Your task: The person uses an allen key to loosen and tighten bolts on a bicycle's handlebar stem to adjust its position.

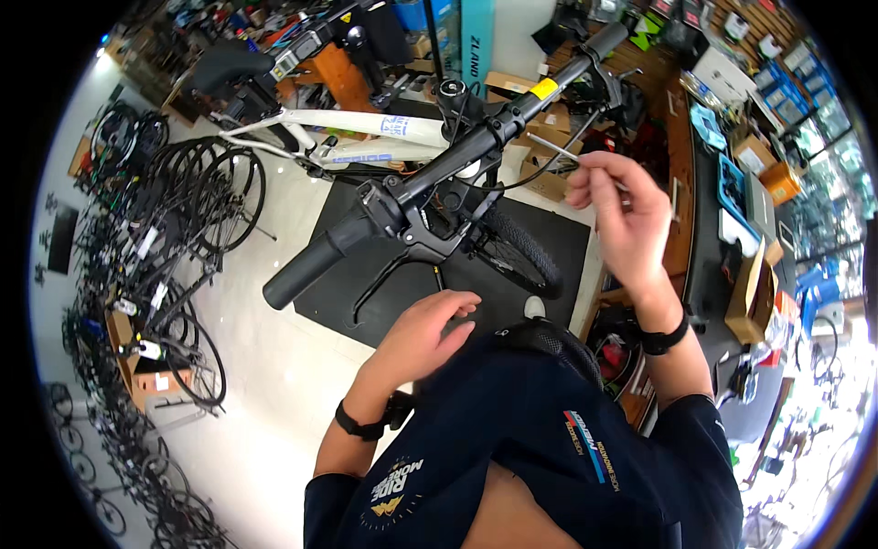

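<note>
Hex key (556, 147), pinched in right hand (620, 212) fingertips beside black handlebar (439, 165): thin, stiff, light steel, likely slippery; best gripped at the long arm. Left hand (428, 331) loosely curled, empty, below brake lever (389, 274).

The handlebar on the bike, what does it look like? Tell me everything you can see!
The handlebar is a long, straight black bar running slantwise from lower left to upper right. Each end wears a dark rubbery grip. A black brake lever hangs under the near end, and a yellow tag wraps the far half. It sits atop the white bike frame. Neither hand touches it: the right hand holds a thin metal tool beside it, the left hand hovers below.
</note>
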{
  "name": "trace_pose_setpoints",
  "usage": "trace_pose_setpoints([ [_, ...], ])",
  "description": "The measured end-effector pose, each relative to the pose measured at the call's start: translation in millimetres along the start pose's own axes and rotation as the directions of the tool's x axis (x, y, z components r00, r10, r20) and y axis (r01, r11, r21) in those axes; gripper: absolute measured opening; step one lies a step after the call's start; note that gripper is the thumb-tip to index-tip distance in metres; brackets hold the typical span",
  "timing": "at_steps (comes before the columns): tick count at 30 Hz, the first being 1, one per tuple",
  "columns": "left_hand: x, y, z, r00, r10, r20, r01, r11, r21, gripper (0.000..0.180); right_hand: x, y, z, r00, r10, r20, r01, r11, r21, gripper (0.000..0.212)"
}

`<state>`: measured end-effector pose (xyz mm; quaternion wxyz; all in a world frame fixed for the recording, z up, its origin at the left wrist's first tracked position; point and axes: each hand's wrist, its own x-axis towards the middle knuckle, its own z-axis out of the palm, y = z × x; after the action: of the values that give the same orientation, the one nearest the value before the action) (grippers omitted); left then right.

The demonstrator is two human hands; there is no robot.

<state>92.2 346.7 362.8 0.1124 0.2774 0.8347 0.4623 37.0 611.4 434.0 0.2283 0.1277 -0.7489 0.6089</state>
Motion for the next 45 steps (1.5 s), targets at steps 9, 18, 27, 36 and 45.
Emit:
trace_pose_setpoints([
  [9,68,69,13,0.977,0.037,-0.212,-0.052,0.996,-0.069,0.028,37,42,-3,0.876,-0.44,0.198,0.479,0.842,-0.248,0.025],
  [18,127,49,33,0.947,-0.027,-0.319,-0.199,0.729,-0.655,0.04,35,42,4,0.869,-0.456,0.191,0.492,0.838,-0.237,0.024],
  [27,164,46,37,0.923,-0.007,-0.385,-0.324,0.529,-0.785,0.035,25,41,7,0.919,-0.377,0.111,0.393,0.871,-0.293,0.019],
  [36,177,59,35,0.92,-0.191,-0.342,-0.265,0.339,-0.903,0.025,14,31,8,0.967,-0.214,0.139,0.247,0.923,-0.297,0.018],
  [45,182,69,31,0.885,-0.312,-0.344,-0.272,0.251,-0.929,0.02,10,-1,-6,0.939,0.222,0.265,-0.267,0.952,0.149,0.032],
])
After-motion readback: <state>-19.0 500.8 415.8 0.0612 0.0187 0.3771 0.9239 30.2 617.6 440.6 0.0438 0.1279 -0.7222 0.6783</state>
